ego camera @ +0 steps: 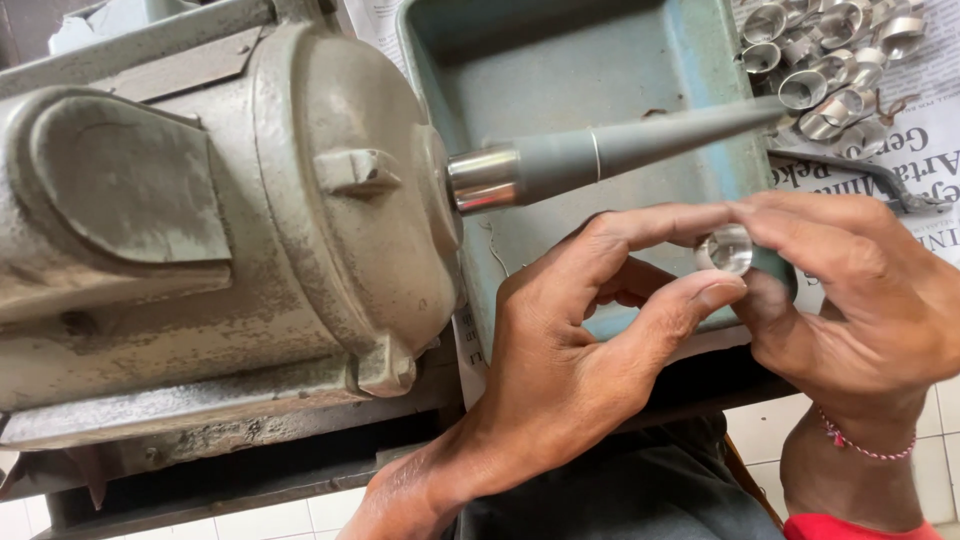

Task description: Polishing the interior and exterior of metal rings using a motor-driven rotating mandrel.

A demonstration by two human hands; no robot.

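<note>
Where both hands meet below the spindle, a small polished metal ring (724, 250) is pinched between them. The left hand (570, 360) grips it with the index fingertip above and the thumb tip below; the right hand (850, 290) closes on it from the other side, fingers curled over its top edge. The ring is round, bright and reflective, and sits just in front of the near rim of the tray.

A tapered grey mandrel (640, 150) projects from a shiny steel collar (484, 180) on the motor housing (230, 220), narrowing to a point toward the right. The housing is cast metal, rounded, with worn, flaking pale paint and a grimy surface.

Behind the mandrel lies a shallow blue-green tray (560, 60) with a dull, scuffed finish. To its right, a heap of similar silver rings (830, 60) rests on newspaper (930, 150). A red-and-white beaded bracelet (865, 447) circles the right wrist.
</note>
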